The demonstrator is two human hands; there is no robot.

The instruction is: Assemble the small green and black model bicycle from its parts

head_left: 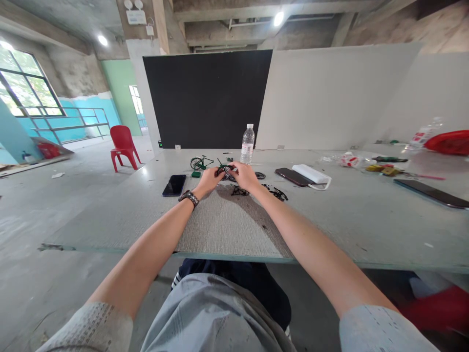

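A small black wheel [224, 171], spoked like a part from a miniature bicycle, sits between both hands toward the middle of the bench [366, 225], well back from its near edge. The left hand [208, 180], with a dark watch [188, 197] on its wrist, pinches the wheel's left side with curled fingers; the right hand [246, 177] closes on its right side, fingers bent over the rim. How tightly each grips is too small to tell.

Just beside the right hand lie loose black parts [240, 191], and more black pieces [279, 194] a little further right, with another small wheel [260, 175] just beyond. Behind the left hand stands a green miniature bicycle [201, 163], partly built, upright. A dark phone [174, 185] lies flat to the left of the hands. A clear water bottle [247, 143] stands upright near the far edge. To the right lie a second phone [293, 176] touching a white power bank [311, 174]. Toward the far right corner are scattered tools and wrappers [384, 166], and a red container [449, 142]. A red chair [123, 145] stands on the floor off the left end.
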